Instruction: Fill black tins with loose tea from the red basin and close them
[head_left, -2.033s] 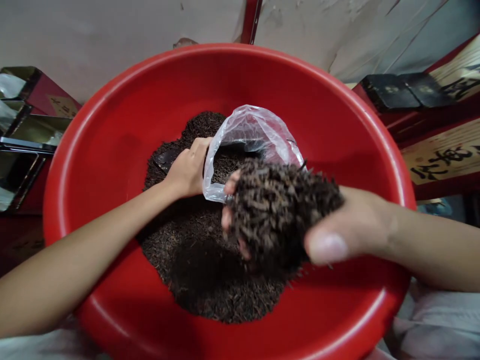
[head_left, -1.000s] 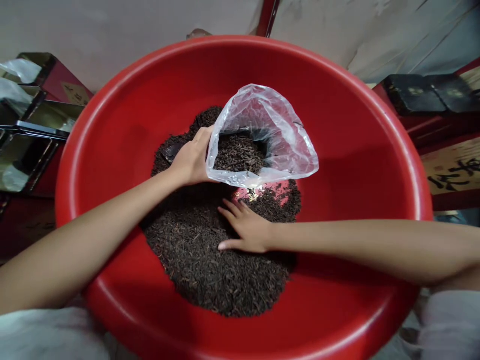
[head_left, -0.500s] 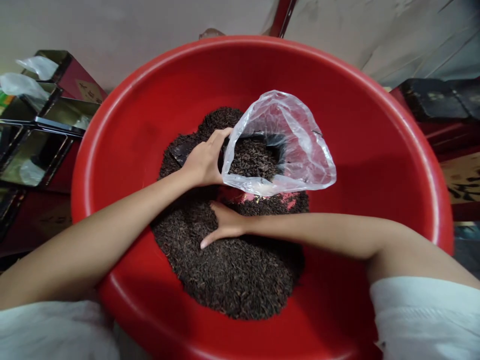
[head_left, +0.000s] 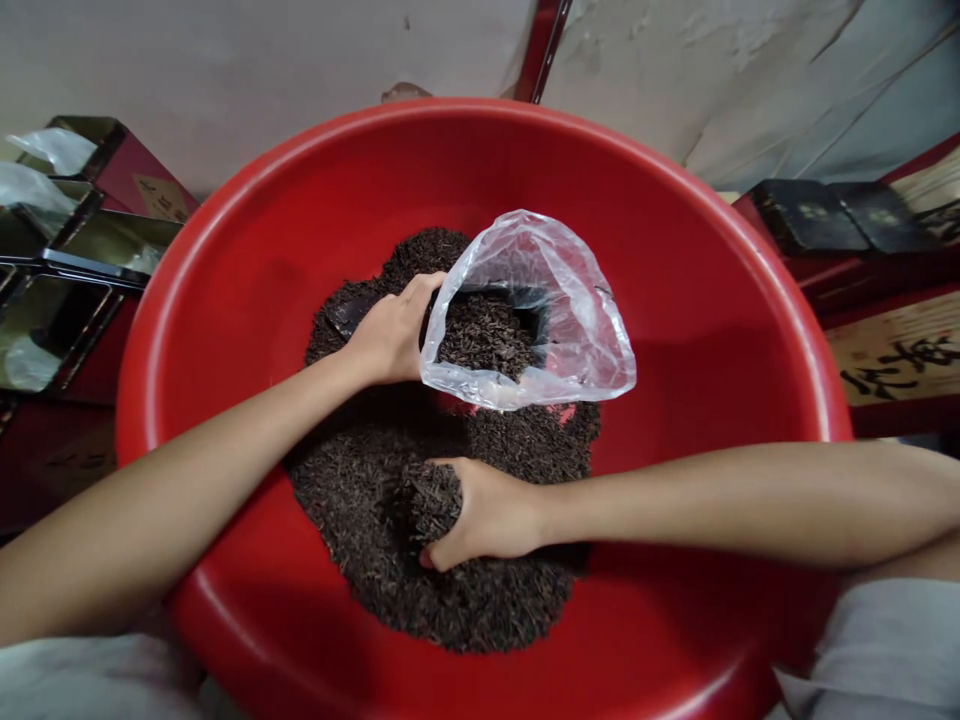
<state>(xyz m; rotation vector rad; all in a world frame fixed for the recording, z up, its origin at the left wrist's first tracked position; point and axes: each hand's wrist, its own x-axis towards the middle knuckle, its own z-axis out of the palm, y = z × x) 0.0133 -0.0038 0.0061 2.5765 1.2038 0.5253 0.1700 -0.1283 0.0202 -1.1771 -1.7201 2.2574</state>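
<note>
Dark, twisted loose tea leaves (head_left: pixel 480 610) lie heaped in a big red plastic tub (head_left: pixel 697 330). A clear plastic bag (head_left: pixel 592 350) stands among them with its mouth wide, lining a container whose dark inner wall shows; tea partly fills it. My left hand (head_left: pixel 394 335) is closed on the left side of the bag and container, its fingertips hidden behind the plastic. In front of the bag, my right hand (head_left: pixel 487 510) is cupped round a clump of tea leaves, fingers curled underneath and thumb toward me. A dark flat piece (head_left: pixel 351 315) pokes out of the tea beside my left hand.
Open tins (head_left: pixel 60 320) with plastic liners are stacked left of the tub. More red tins with black lids (head_left: pixel 814 215) stand at the right. A pale wall (head_left: pixel 300 80) rises behind the tub, with a red post against it.
My right hand has dug into the tea and curled round a clump; before, it was spread on the heap. My left hand keeps its hold on the bag. The view has shifted slightly.
</note>
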